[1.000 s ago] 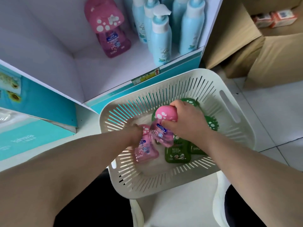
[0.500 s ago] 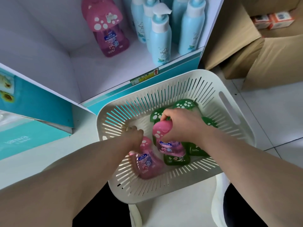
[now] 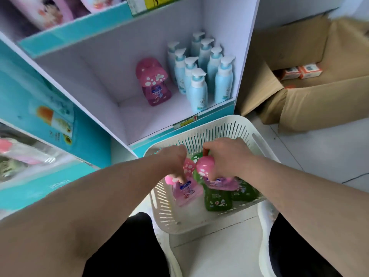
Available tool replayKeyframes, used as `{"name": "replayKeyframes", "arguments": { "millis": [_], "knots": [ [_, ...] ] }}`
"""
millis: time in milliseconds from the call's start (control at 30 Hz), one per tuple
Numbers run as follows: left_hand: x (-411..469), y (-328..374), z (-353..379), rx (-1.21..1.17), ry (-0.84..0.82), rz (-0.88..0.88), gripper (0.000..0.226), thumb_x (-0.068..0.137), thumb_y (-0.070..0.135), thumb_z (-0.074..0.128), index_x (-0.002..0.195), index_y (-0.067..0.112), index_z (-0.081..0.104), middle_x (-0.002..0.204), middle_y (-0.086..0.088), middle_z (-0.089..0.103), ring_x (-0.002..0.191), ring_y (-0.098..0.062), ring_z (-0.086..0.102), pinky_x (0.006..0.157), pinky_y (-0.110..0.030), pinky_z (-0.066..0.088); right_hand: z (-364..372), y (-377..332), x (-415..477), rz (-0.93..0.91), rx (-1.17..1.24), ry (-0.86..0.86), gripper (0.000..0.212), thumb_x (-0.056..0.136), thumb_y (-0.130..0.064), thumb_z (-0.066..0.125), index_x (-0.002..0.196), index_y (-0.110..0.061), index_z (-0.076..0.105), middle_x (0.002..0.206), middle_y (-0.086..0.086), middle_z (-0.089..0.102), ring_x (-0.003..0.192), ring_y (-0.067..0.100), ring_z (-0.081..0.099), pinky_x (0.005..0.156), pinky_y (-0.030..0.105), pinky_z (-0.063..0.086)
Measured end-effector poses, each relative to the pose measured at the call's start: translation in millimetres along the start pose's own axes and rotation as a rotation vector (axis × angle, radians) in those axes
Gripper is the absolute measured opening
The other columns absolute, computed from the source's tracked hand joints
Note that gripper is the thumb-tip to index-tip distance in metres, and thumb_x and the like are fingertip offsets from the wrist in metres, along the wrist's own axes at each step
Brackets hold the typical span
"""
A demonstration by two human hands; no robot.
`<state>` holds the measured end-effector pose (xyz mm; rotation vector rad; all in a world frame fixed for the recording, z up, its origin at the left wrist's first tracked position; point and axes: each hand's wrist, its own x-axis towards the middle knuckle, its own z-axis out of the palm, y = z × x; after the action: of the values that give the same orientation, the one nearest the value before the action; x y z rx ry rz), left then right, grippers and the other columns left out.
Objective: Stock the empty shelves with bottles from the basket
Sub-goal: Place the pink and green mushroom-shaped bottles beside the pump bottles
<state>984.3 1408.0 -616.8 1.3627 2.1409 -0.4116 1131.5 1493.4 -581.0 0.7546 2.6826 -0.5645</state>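
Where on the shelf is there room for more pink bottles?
The shelf floor is bare from its left wall to the pink mushroom-cap bottle, and in front of that bottle up to the front lip. The right side is crowded with blue pump bottles.

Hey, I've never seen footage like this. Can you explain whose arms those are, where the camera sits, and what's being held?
No machine here: these are a person's bare arms, filmed by one wide-angle camera worn on the head, looking down. The left hand grips a pink plastic bottle with a white-spotted mushroom-shaped cap; the right hand grips a second pink mushroom-capped bottle. Both are within a white slotted plastic basket, beside dark green plastic bottles. Behind it, a white cardboard shelf carries a third pink bottle and a cluster of pale blue pump bottles.
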Motion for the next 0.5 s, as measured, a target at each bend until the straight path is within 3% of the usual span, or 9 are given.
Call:
{"name": "replayKeyframes", "arguments": {
  "millis": [133,200,333,500],
  "knots": [
    [-42.8,-15.9,-47.8,-0.119,0.217,-0.095,0.076,0.059,0.044,0.088,0.114,0.017,0.043,0.103,-0.005,0.058,0.084,-0.019,0.052,0.065,-0.029,0.044,-42.2,-19.0,-27.2,-0.028,-0.088,0.102,0.05,0.065,-0.044,0.077,0.108,-0.033,0.054,0.106,-0.006,0.061,0.103,0.022,0.055,0.083,0.038,0.034],
    [-58.0,-23.6,-67.2,-0.186,0.339,-0.137,0.073,0.06,0.042,0.087,0.114,0.017,0.044,0.102,-0.005,0.059,0.084,-0.022,0.055,0.07,-0.031,0.049,-61.7,-25.7,-37.3,-0.056,-0.155,0.145,0.05,0.07,-0.043,0.075,0.114,-0.032,0.052,0.111,-0.003,0.059,0.107,0.024,0.055,0.083,0.037,0.035],
    [-69.6,-36.3,-88.9,-0.368,0.637,-0.204,0.067,0.063,0.038,0.084,0.118,0.02,0.05,0.11,-0.009,0.063,0.098,-0.028,0.059,0.085,-0.038,0.052,-86.7,-31.2,-44.4,-0.073,-0.185,0.24,0.056,0.076,-0.038,0.075,0.124,-0.03,0.048,0.121,0.001,0.055,0.112,0.026,0.051,0.082,0.035,0.041],
    [-42.6,-46.3,-94.4,-0.517,0.908,-0.311,0.058,0.073,0.035,0.078,0.122,0.018,0.052,0.115,-0.012,0.057,0.111,-0.033,0.049,0.088,-0.041,0.047,-77.6,-30.6,-16.4,-0.082,-0.092,0.342,0.049,0.083,-0.02,0.069,0.125,-0.027,0.045,0.121,0.004,0.053,0.112,0.027,0.046,0.083,0.038,0.044]
  ]
}}
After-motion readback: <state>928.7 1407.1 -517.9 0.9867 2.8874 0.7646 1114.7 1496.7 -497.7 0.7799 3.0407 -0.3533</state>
